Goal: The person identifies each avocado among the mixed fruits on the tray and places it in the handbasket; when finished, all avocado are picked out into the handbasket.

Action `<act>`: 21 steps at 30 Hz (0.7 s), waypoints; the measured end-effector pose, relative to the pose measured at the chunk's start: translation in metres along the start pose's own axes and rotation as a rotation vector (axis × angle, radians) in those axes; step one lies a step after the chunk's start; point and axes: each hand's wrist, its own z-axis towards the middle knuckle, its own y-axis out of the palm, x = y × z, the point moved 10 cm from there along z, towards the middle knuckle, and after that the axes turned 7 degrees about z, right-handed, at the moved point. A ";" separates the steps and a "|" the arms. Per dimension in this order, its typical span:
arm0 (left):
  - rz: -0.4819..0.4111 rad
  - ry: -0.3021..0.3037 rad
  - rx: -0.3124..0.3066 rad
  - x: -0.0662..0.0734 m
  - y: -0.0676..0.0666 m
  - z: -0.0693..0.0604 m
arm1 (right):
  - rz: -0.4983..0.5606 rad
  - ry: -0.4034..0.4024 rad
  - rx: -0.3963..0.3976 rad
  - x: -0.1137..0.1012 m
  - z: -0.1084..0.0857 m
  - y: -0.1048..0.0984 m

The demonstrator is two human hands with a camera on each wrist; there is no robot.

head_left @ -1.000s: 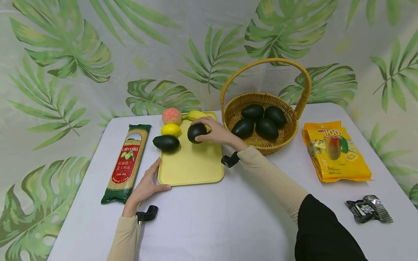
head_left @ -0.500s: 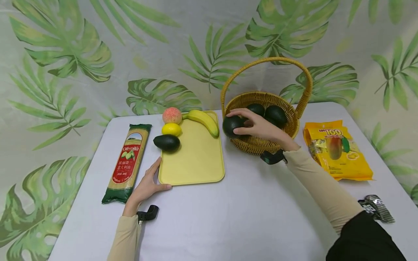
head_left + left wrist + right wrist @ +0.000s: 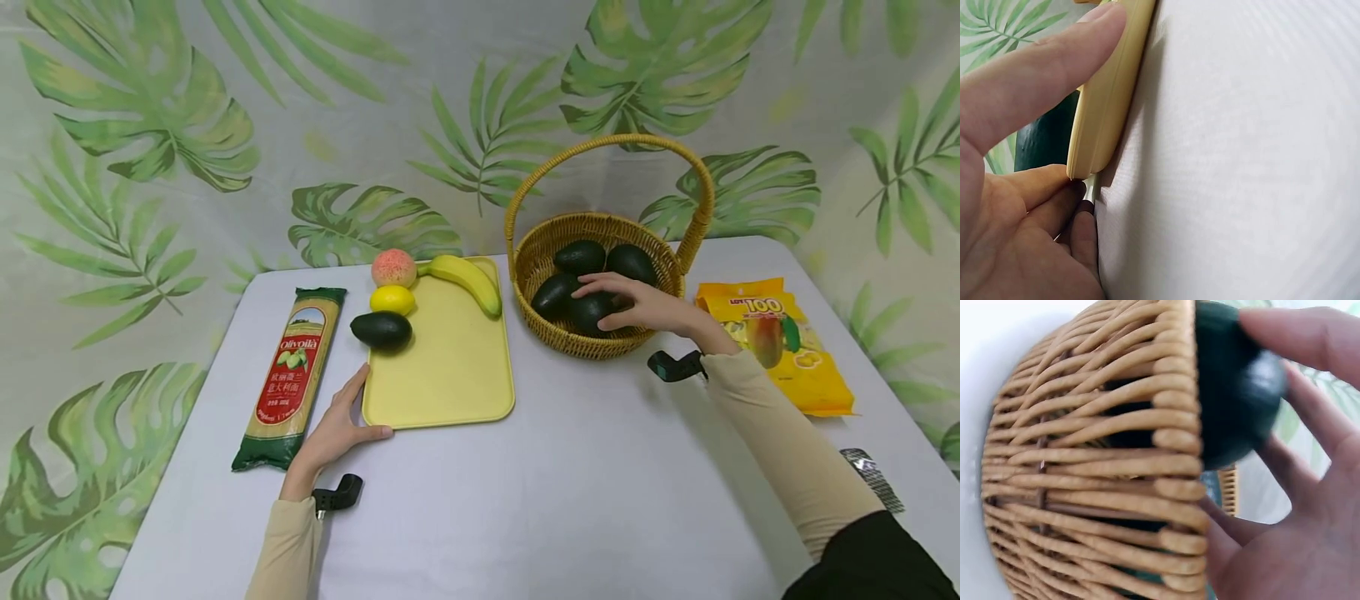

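Note:
In the head view my right hand [image 3: 637,304] is over the front of the wicker basket [image 3: 555,337], its fingers round a dark green avocado [image 3: 588,315]. The right wrist view shows this avocado [image 3: 1235,394] at the basket's rim, between thumb and fingers. More avocados [image 3: 555,296] lie in the basket; my hand hides part of them. My left hand [image 3: 333,429] rests at the near left corner of the yellow tray [image 3: 442,375], fingers along its left side. In the left wrist view the straight thumb [image 3: 1054,69] lies across the tray's edge.
A peach [image 3: 393,268], a lemon [image 3: 392,299], a banana [image 3: 465,279] and an avocado [image 3: 382,331] lie at the tray's far and left sides. Left stands a spaghetti pack [image 3: 292,375]. Right of the basket are a yellow candy bag [image 3: 787,350] and a partly hidden dark wrapper [image 3: 873,479].
My right hand has carried an avocado from above the tray rightward to the basket's front, where it is now lower among the others. My left hand has stayed at the tray corner.

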 end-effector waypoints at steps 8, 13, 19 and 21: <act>-0.012 -0.001 0.002 0.000 0.001 -0.001 | -0.024 -0.026 -0.049 -0.003 0.005 0.005; -0.013 0.000 0.002 -0.001 0.000 -0.001 | -0.058 -0.015 -0.031 -0.004 0.009 0.006; -0.016 -0.007 0.001 -0.001 0.000 -0.001 | -0.024 -0.060 0.052 -0.020 0.018 0.005; -0.017 -0.005 -0.002 0.000 0.001 -0.001 | 0.020 -0.086 0.068 -0.028 0.023 0.008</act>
